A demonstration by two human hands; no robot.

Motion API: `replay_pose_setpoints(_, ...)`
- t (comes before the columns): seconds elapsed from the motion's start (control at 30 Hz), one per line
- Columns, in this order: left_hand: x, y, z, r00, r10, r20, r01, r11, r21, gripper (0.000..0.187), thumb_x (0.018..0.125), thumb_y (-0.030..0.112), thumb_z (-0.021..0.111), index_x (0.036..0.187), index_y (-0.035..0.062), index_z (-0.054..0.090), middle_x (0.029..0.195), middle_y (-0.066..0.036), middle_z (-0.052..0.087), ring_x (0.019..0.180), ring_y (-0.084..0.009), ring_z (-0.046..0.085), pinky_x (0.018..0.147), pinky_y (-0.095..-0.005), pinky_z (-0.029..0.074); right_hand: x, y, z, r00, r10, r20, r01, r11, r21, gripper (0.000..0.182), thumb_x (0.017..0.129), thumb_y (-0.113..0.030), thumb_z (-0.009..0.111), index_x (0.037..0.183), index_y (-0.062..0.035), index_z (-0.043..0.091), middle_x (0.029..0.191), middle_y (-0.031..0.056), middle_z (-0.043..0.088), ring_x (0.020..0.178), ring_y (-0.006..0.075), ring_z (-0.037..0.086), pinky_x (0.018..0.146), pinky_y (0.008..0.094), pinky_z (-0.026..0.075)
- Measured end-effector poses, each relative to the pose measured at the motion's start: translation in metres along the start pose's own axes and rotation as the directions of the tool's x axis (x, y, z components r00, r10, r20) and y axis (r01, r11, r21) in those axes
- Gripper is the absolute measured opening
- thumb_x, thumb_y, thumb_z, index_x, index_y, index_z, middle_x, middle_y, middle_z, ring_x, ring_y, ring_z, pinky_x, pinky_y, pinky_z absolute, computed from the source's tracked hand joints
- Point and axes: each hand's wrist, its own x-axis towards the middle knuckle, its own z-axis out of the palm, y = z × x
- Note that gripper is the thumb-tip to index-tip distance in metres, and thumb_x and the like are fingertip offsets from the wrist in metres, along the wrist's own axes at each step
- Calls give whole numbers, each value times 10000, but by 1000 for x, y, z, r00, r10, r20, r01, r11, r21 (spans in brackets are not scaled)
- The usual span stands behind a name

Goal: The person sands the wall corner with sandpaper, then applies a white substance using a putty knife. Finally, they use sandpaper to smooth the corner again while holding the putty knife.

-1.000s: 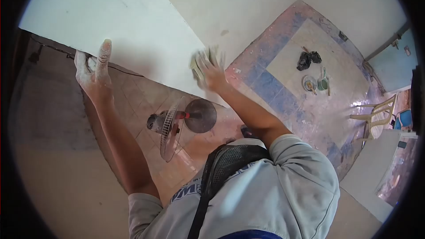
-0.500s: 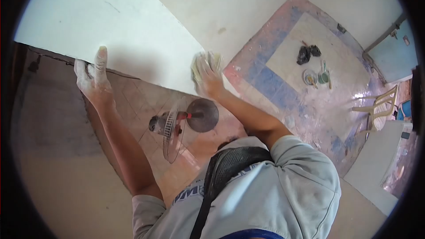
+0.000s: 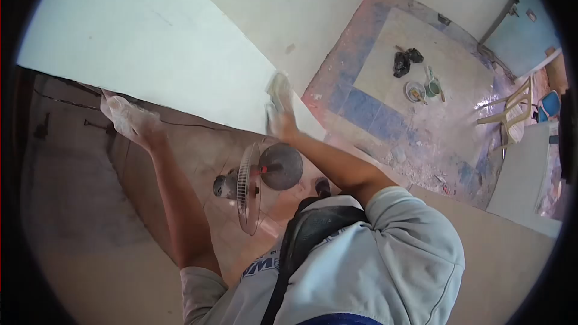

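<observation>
A smooth white wall section fills the upper left, its lower edge running across the view. My right hand presses flat near that section's right corner, with a pale yellowish sanding sheet under its fingers. Motion blurs the sheet, so its exact kind is hard to make out. My left hand, coated in white dust, is at the lower edge farther left. Its fingers reach up to the edge and are blurred; nothing shows in them.
Below the edge stands a fan with a round dark base. On the dusty tiled floor lie black plastic bags, a bowl and a green container. A plastic chair stands at the right, near a light blue door.
My left hand has dropped slightly, its thumb coming off the wall face. My right hand has shifted a little, with the sheet still under it. The whole view has tilted slightly.
</observation>
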Motion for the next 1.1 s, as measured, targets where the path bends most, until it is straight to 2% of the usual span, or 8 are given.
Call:
replay_pose_setpoints(0.1, 26, -8, 17, 988, 100, -115, -106, 993, -43, 670, 1123, 476, 380, 1522, -60, 435, 1392, -161, 462, 1254, -253, 535, 1022, -357, 475, -23, -8, -11, 992, 121, 29, -117, 987, -114, 822, 942, -50, 591, 1646, -11, 166, 1693, 275, 163, 1574, 486, 83, 1252, 626, 27)
replay_pose_setpoints(0.2, 39, 13, 39, 975, 30, -222, -78, 974, -211, 662, 1123, 488, 383, 1502, -52, 440, 1357, -163, 405, 1192, -228, 541, 975, -362, 490, 34, -59, 10, 920, -390, -30, 375, 901, -217, 742, 909, -150, 715, 1566, -18, 396, 1622, 294, 327, 1530, 537, 205, 1233, 675, 80)
replay_pose_setpoints(0.33, 45, -14, 43, 935, 139, -327, -193, 971, -139, 597, 1079, 518, 492, 1303, -18, 628, 1336, -120, 439, 1050, -212, 604, 839, -369, 554, 147, -213, -1, 855, -503, -128, 493, 864, -101, 707, 901, -243, 725, 1530, -69, 453, 1593, 221, 412, 1483, 487, 352, 1193, 704, 198)
replay_pose_setpoints(0.4, 41, -1, 39, 961, 92, -260, -132, 981, -142, 746, 1060, 634, 392, 1452, 17, 540, 1335, -163, 413, 1175, -242, 565, 945, -398, 516, 162, -236, -5, 833, -538, -129, 523, 841, -136, 756, 883, -256, 740, 1550, -85, 427, 1598, 198, 416, 1490, 457, 359, 1184, 685, 250)
replay_pose_setpoints(0.5, 42, -2, 39, 975, 74, -211, -94, 992, -89, 793, 1068, 662, 306, 1573, 65, 436, 1343, -203, 404, 1289, -265, 494, 1014, -429, 489, 98, -127, 10, 833, -548, -76, 550, 835, 6, 788, 877, -221, 721, 1551, 18, 388, 1599, 223, 403, 1520, 468, 298, 1225, 670, 199)
replay_pose_setpoints(0.6, 44, -5, 43, 964, 118, -237, -149, 982, -119, 756, 1089, 619, 266, 1579, 65, 427, 1321, -184, 430, 1241, -250, 462, 999, -411, 479, 0, -45, 2, 963, -270, -4, 268, 956, -124, 774, 883, -145, 718, 1551, 47, 376, 1588, 265, 403, 1520, 497, 278, 1230, 684, 135)
replay_pose_setpoints(0.87, 42, -8, 44, 960, 155, -234, -185, 976, -115, 806, 1063, 675, 249, 1581, 87, 434, 1296, -223, 437, 1205, -268, 504, 992, -423, 464, 107, -141, -12, 868, -492, -63, 474, 861, -186, 761, 853, -178, 776, 1528, -53, 448, 1576, 163, 461, 1446, 521, 379, 1201, 704, 200)
replay_pose_setpoints(1.1, 41, 7, 49, 944, 173, -282, -239, 945, -222, 739, 1081, 604, 363, 1553, 44, 462, 1326, -171, 430, 1303, -233, 458, 1029, -444, 459, 1, -23, -2, 942, -335, 39, 336, 924, -181, 773, 833, -125, 776, 1502, 60, 436, 1514, 269, 491, 1481, 525, 344, 1197, 724, 157)
